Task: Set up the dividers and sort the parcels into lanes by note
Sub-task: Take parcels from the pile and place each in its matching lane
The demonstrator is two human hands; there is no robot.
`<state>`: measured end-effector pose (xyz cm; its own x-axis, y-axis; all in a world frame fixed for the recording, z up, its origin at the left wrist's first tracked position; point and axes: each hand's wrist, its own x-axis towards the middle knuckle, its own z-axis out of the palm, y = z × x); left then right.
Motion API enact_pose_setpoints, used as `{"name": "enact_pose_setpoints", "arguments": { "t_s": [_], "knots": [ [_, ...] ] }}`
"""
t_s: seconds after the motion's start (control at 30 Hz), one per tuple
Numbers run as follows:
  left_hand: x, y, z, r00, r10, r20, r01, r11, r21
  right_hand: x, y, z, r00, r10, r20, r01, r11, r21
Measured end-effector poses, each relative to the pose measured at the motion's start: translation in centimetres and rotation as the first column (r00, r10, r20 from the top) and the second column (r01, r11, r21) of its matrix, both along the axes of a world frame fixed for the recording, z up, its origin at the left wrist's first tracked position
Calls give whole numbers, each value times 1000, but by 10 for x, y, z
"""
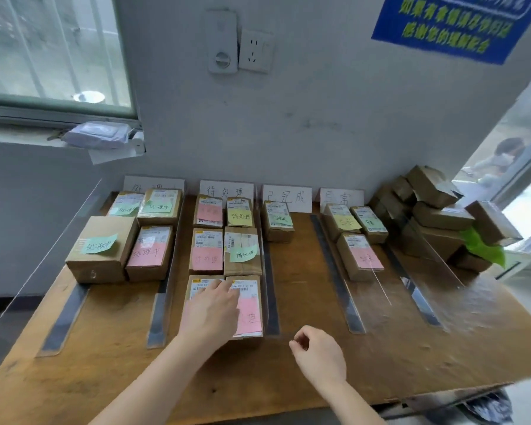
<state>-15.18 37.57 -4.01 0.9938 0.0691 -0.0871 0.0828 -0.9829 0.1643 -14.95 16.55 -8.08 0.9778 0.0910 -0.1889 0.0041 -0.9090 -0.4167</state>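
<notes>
Parcel: your brown cardboard parcel with the pink note (247, 308) lies at the front of the second lane.
Left hand (210, 311): flat on it, fingers spread.
Right hand (319, 354): fingers curled loosely, empty, above the wooden table (380, 357).
Dividers: clear acrylic dividers (339, 271) stand upright.

Soft, even daylight, entering from a window (52, 50) at upper left and a bright, washed-out opening at far right. Faint shadows only. Pale glare streaking the clear dividers (436, 265). Slightly soft focus overall, blurrier toward the corners, with straight edges bowed by the wide lens.
</notes>
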Motion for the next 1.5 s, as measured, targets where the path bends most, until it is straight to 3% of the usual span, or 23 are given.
{"name": "enact_pose_setpoints", "arguments": {
  "t_s": [0.23,0.6,0.8,1.13,1.5],
  "knots": [
    [48,-76,57,961,-222,165,222,975,20,26,-82,50,988,-42,146,49,998,-44],
    [103,-255,85,874,-439,210,429,898,92,70,-247,106,972,-133,194,165,974,-158],
    [131,-345,85,876,-432,215,435,900,37,100,-337,116,964,-136,230,177,969,-170],
    [202,-444,88,890,-423,168,417,906,71,167,-434,119,953,-166,254,207,968,-140],
    [349,-508,82,897,-286,337,292,956,33,295,-505,112,956,-179,231,213,968,-134]
  ]
}}
